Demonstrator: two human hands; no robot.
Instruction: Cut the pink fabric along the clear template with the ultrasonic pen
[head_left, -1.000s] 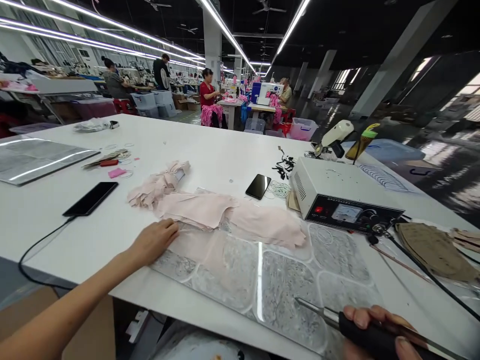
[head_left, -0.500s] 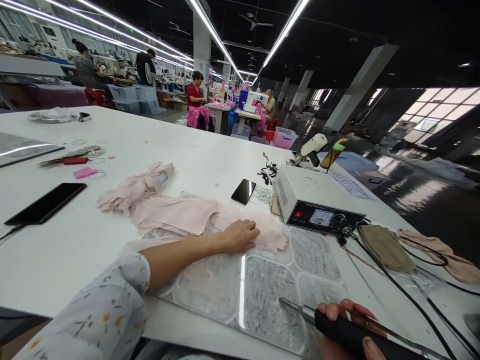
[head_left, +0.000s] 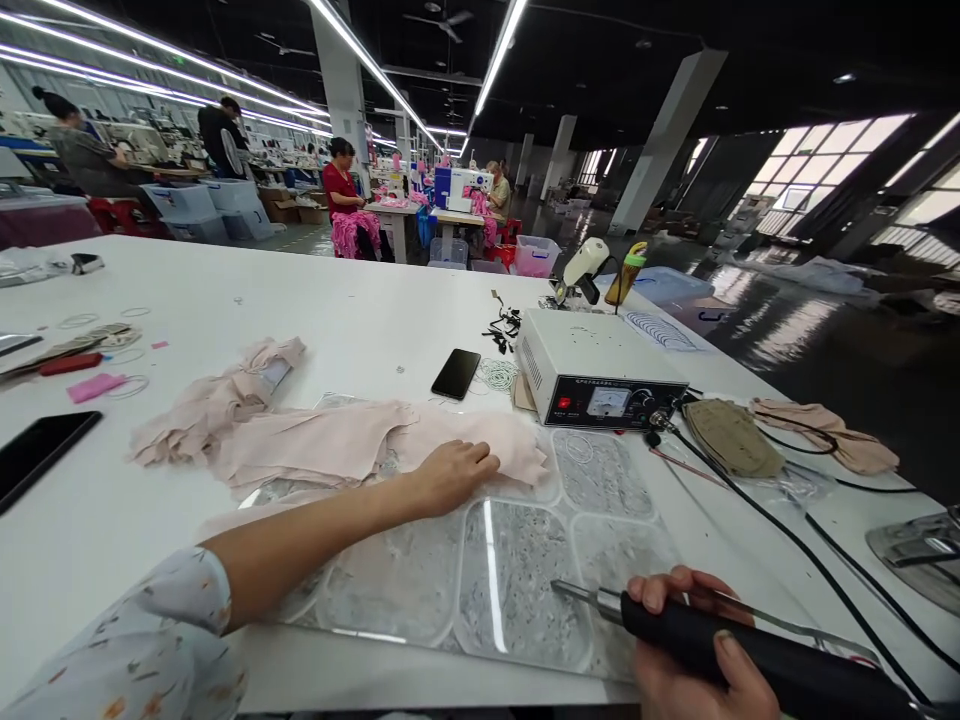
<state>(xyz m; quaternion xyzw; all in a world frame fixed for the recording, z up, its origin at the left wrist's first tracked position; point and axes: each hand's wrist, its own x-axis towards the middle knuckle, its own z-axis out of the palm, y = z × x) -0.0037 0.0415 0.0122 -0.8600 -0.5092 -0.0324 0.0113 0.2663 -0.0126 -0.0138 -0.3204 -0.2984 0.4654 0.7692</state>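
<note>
My left hand (head_left: 459, 474) lies on a pale pink fabric piece (head_left: 514, 442), its fingers curled together at the cloth; the fingertips are partly hidden. Under the cloth is a clear mat with rounded panels (head_left: 517, 580), scuffed grey. More pale pink fabric pieces (head_left: 307, 440) overlap to the left of my hand, beside a bunched bundle of the same cloth (head_left: 217, 400). In my right hand (head_left: 701, 640) is a black-handled ultrasonic cutter (head_left: 739, 645). Its metal tip points left, over the front right part of the mat, apart from the cloth.
A white control box with a dial (head_left: 604, 370) stands behind the mat, its black cable (head_left: 757, 535) running to the right. Phones (head_left: 456, 373), black scraps (head_left: 504, 328) and an olive cloth stack (head_left: 733, 438) lie about the white table (head_left: 352, 310). Several people work at machines beyond.
My view has turned to the right, so the table things appear further left. My left hand stays on the cloth, and the cutter is still in my right hand near the same mat panel.
</note>
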